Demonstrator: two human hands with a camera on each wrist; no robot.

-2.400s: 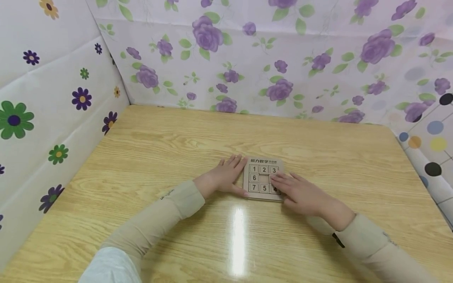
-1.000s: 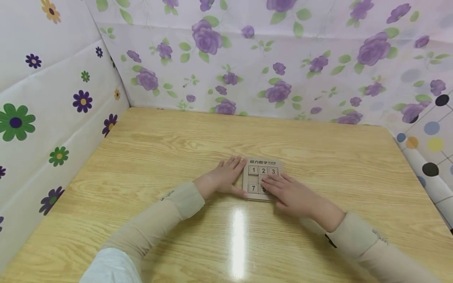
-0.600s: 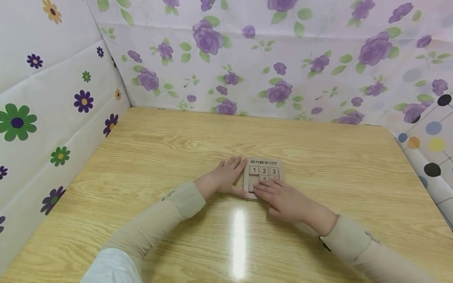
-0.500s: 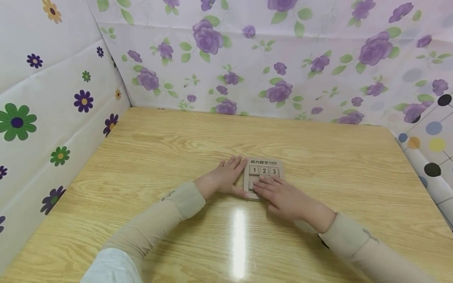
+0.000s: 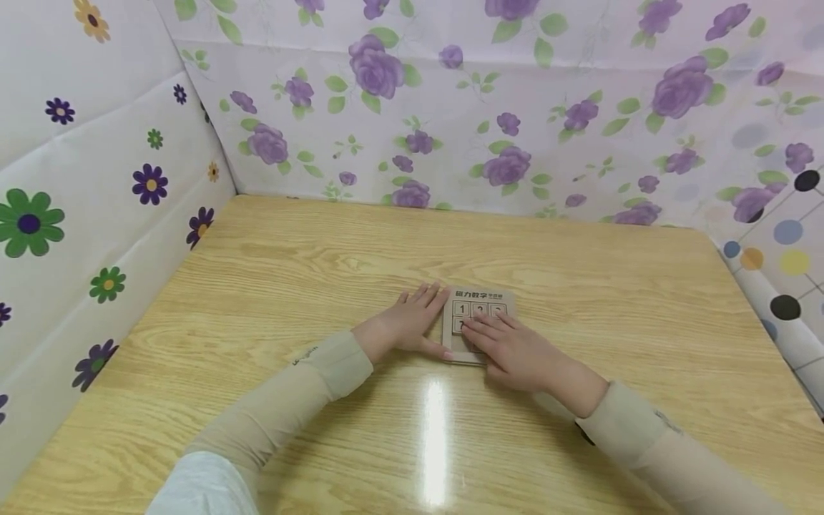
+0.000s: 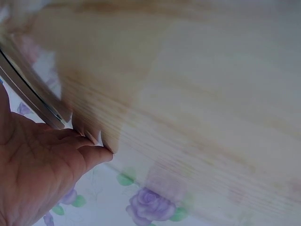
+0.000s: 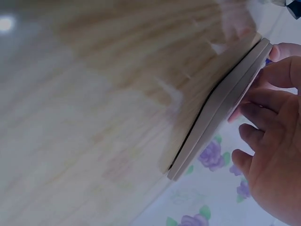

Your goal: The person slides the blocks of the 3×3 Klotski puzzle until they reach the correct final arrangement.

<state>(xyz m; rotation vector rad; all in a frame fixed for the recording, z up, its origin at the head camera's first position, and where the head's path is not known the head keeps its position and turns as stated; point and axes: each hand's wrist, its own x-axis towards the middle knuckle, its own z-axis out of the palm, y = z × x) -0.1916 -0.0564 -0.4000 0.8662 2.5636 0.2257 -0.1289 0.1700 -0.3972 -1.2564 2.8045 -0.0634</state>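
Observation:
A flat wooden number sliding puzzle (image 5: pixel 447 350) lies on the table, Chinese lettering along its far edge. Tiles 1 and 2 show in the top row, and tile 7 (image 5: pixel 458 325) sits at the left of the middle row. Below it the bottom-left slot is bare. My left hand (image 5: pixel 412 322) rests along the puzzle's left edge, fingers spread, thumb at the near corner. My right hand (image 5: pixel 521 354) reaches over from the right, fingertips on the tiles by the 7, hiding most of the middle and lower rows. In the right wrist view, the puzzle's side (image 7: pixel 221 106) is seen edge-on.
The wood-grain table (image 5: pixel 309 250) stretches around the puzzle on all sides. Behind it hangs a purple-flower cloth (image 5: pixel 450 129), with a daisy-print sheet (image 5: pixel 96 214) on the left and a dotted one (image 5: pixel 788 272) on the right.
The 6 has slid right from the left of the middle row into the centre. Tile 7 has then moved up into the slot left behind. My right hand has shifted left; the left stays still.

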